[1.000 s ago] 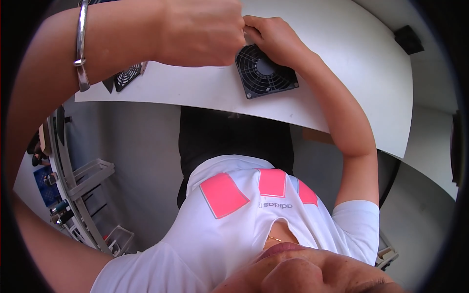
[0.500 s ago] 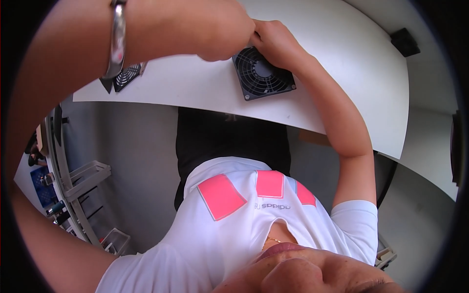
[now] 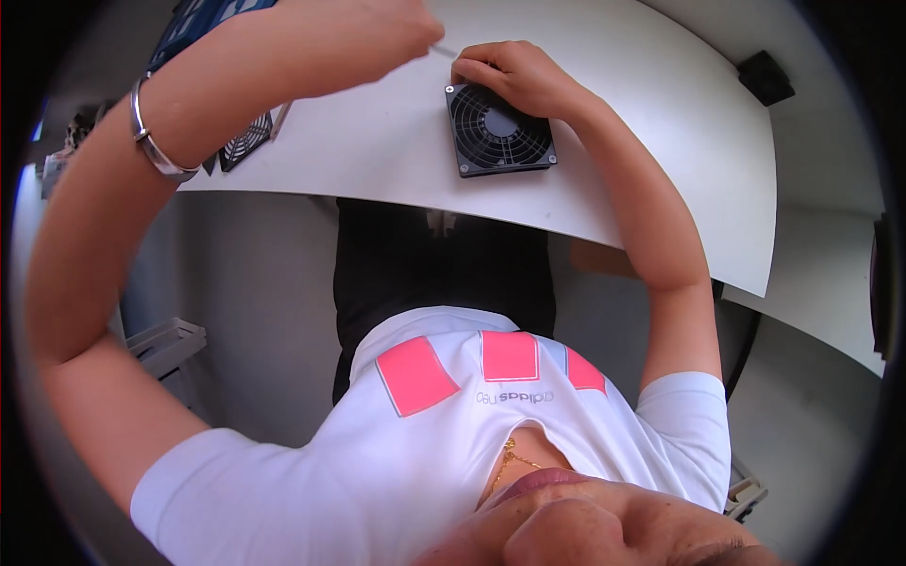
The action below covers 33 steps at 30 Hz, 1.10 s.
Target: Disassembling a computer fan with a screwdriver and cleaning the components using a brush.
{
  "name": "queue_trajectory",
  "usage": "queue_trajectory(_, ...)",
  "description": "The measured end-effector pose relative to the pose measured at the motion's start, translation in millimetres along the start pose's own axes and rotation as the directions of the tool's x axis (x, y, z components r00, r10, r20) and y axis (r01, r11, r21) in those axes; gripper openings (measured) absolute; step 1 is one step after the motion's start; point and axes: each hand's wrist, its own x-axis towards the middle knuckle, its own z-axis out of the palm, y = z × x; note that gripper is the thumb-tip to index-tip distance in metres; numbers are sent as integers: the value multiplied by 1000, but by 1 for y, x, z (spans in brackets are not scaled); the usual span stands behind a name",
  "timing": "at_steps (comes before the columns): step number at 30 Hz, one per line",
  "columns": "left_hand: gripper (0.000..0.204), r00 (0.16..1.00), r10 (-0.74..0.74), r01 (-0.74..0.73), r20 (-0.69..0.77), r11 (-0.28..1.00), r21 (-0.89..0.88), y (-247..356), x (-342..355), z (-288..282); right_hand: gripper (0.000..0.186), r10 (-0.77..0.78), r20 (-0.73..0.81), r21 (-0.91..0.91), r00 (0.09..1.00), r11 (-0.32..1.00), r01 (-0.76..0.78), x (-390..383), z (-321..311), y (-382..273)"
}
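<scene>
the square black plastic fan (image 3: 500, 146) with a ringed round guard sits on the white, smooth-topped counter (image 3: 651, 123). the right hand (image 3: 519, 75) curls its fingers over the far edge; whether they clamp it, i cannot tell. the left hand's (image 3: 382, 38) fingers are closed on a thin grey rod (image 3: 443, 51). bracing the fan flat while guiding the rod gently should work best.

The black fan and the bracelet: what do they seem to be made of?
Black fan: probably plastic with a dull finish, since its surface shows only soft shine; painted metal is possible. Bracelet: likely polished, silver-coloured metal, because bright highlights run along it.
</scene>
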Motion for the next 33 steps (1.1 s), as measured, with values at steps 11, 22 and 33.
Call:
queue_trajectory(11,29,661,-650,334,-374,702,-629,32,26,187,32,99,140,133,985,984,-118,-4,-9,-17)
queue_trajectory(22,33,464,-711,183,-529,661,-728,36,38,213,36,320,-244,139,916,946,-293,3,-35,28)
queue_trajectory(33,39,367,-710,216,-600,693,-688,24,-19,207,42,331,-614,24,716,915,-402,0,-62,109)
